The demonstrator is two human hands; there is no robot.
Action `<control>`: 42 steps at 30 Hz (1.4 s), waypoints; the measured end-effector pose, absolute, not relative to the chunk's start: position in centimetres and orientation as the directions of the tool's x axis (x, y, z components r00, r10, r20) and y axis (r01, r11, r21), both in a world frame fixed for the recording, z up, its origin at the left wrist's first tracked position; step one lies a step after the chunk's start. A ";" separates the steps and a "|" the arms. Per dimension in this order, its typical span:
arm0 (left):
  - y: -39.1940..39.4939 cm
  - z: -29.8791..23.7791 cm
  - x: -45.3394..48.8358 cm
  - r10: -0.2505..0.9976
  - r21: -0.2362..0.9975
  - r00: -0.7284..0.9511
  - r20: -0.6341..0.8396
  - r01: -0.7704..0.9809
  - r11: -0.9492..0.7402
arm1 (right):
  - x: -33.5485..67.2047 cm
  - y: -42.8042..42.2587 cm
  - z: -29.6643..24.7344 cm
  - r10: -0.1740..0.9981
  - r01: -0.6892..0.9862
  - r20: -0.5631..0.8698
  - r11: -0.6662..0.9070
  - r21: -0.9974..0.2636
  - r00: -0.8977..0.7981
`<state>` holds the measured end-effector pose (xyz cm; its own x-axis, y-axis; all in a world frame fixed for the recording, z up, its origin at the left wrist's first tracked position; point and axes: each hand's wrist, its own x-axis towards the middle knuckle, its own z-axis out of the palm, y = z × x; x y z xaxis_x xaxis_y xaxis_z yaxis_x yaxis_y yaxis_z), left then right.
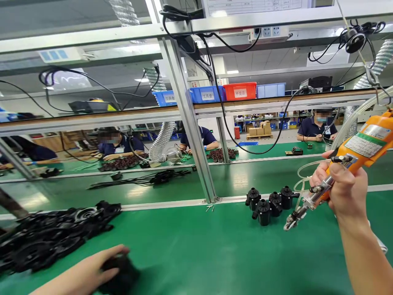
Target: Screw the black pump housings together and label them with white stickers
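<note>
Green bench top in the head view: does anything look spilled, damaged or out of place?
Slim, pale pieces, perhaps screws, lie on their own at the foot of the silver metal post, so they look stray. No spill or damage shows; the black object in the left hand is too blurred to judge.

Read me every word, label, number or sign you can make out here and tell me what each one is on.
"工具盒": leftmost blue bin on the shelf; last character a little blurred.
"工具盒": second blue bin from the left; last character likewise soft.
"不良品": red bin.
Too small or blurred to read: labels on the orange tool, the printed sheet at the top, and the yellow sticker at left.
</note>
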<state>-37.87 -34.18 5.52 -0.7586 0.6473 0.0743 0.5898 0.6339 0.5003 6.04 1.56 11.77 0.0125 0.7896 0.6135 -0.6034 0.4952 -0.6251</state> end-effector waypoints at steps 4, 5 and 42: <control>-25.3 3.6 -29.0 0.819 0.716 -0.535 -0.209 0.487 0.501 | 5.4 1.7 11.1 0.788 -0.591 0.615 0.478 -0.649 -0.037; -22.6 2.8 -26.2 0.881 0.756 -0.442 -0.167 0.516 0.402 | 5.2 1.7 10.9 0.790 -0.586 0.611 0.473 -0.657 -0.048; -6.5 -6.0 -12.6 0.983 0.978 -0.107 0.151 0.160 -0.133 | 2.7 0.8 10.8 0.787 -0.390 0.616 0.576 -0.718 0.028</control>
